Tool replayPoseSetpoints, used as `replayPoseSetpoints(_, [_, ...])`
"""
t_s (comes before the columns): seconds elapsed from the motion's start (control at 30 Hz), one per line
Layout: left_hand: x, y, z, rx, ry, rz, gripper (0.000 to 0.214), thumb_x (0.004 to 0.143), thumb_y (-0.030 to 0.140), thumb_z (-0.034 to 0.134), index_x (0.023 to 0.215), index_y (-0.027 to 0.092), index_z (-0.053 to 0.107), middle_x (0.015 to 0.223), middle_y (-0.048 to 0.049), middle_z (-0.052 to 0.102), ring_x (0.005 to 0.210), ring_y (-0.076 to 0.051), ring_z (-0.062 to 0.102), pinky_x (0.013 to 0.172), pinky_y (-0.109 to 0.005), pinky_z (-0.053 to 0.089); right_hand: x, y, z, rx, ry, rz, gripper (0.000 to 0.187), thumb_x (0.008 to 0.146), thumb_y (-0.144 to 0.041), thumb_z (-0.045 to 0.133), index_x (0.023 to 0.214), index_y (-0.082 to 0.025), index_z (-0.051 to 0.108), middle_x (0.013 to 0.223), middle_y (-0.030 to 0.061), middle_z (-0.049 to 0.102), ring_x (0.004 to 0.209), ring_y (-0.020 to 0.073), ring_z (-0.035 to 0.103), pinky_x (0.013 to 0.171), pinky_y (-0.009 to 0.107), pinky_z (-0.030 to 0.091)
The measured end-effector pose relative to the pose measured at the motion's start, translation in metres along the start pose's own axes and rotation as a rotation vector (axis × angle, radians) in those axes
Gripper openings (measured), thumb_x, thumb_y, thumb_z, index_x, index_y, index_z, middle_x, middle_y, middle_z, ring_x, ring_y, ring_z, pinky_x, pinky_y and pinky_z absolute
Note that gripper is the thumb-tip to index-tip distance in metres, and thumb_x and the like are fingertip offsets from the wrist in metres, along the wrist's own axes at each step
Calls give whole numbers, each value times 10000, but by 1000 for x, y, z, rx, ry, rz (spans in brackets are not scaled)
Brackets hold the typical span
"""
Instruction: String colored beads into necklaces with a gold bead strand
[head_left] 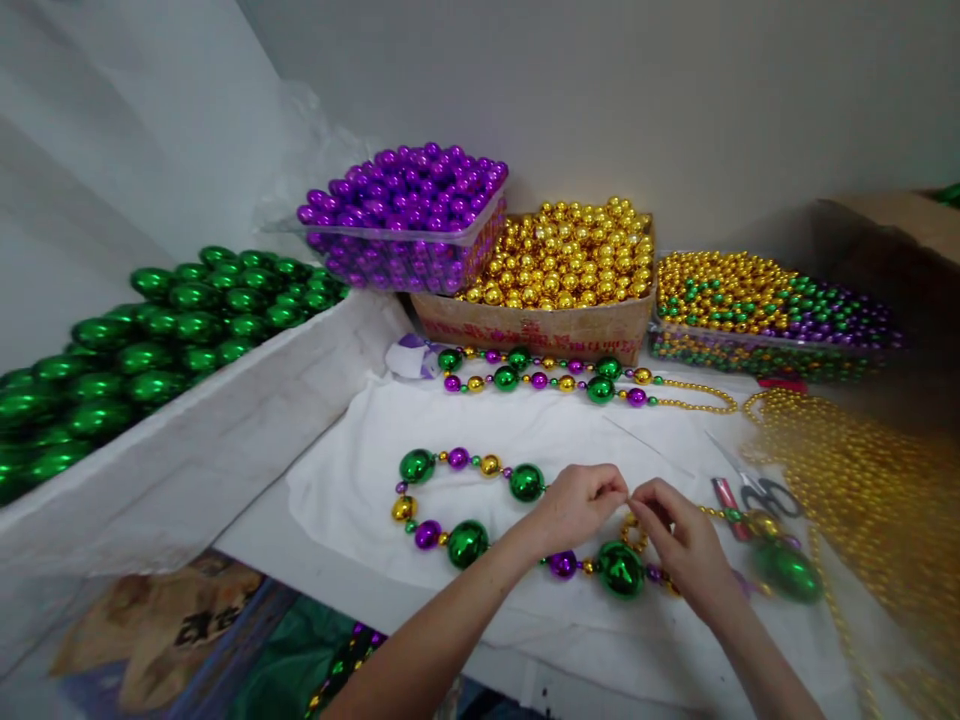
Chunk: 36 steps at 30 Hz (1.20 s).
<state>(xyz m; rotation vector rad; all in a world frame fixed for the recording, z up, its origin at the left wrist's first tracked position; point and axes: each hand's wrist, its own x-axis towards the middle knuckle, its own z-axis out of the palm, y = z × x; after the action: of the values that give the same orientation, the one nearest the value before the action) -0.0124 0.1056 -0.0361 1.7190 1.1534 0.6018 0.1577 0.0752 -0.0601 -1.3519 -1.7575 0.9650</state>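
A strand of large green, purple and gold beads (pixel 467 544) lies in a loop on the white cloth (pixel 345 500), running beneath my hands. My left hand (pixel 585 502) is closed in a pinch above it. Fingertip to fingertip with it, my right hand (pixel 675 535) pinches too. Whatever they grip between them is too small to make out. Just under the fingers hangs a small loop of gold beads (pixel 634 532). To the right of my right hand, a pair of scissors (pixel 772 495) and a red-handled tool (pixel 729 505) rest on the cloth.
A second bead strand (pixel 538 381) lies farther back. Behind it stand a tub of purple beads (pixel 420 255), a carton of gold beads (pixel 532 325) and a tub of mixed beads (pixel 750 340). Left is a white box (pixel 247 440) of green beads; gold bead strings (pixel 885 520) pile up right.
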Motion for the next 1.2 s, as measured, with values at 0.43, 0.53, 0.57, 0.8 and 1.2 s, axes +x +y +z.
replayPoseSetpoints(0.43, [5, 5, 13, -38, 43, 16, 134, 792, 215, 502, 748, 154, 613, 602, 45, 518, 577, -96, 464, 534, -203, 297, -7, -2, -3, -104, 282, 130, 256, 832, -413, 539, 988, -212, 565, 666, -1, 610, 608, 184, 583, 589, 283, 419])
replayPoseSetpoints(0.53, [8, 6, 11, -39, 46, 24, 129, 789, 206, 501, 749, 153, 612, 596, 48, 502, 573, -94, 447, 536, -204, 293, -4, -3, -8, -157, 223, 96, 206, 839, -393, 525, 898, -214, 609, 707, 18, 643, 638, 189, 597, 614, 295, 413])
replayPoseSetpoints(0.57, [9, 6, 10, -42, 46, 28, 127, 788, 203, 500, 747, 153, 609, 596, 48, 500, 575, -94, 443, 540, -204, 295, -3, -4, -9, -163, 202, 66, 197, 840, -381, 524, 866, -213, 624, 734, 26, 655, 656, 191, 599, 632, 301, 410])
replayPoseSetpoints(0.8, [10, 5, 0, -38, -18, 23, 132, 799, 219, 500, 732, 158, 597, 605, 40, 514, 584, -103, 448, 543, -216, 300, 3, -5, -14, 431, 21, 300, 146, 709, -315, 704, 676, -181, 656, 654, 20, 584, 625, 138, 489, 569, 247, 360])
replayPoseSetpoints(1.2, [-1, 1, 13, -108, 9, 124, 267, 773, 228, 610, 1031, 174, 569, 858, 7, 580, 596, -85, 465, 550, -205, 360, 5, -7, -13, 924, -73, 529, 409, 608, -488, 764, 657, -183, 496, 520, -93, 350, 391, 17, 109, 343, 183, 86])
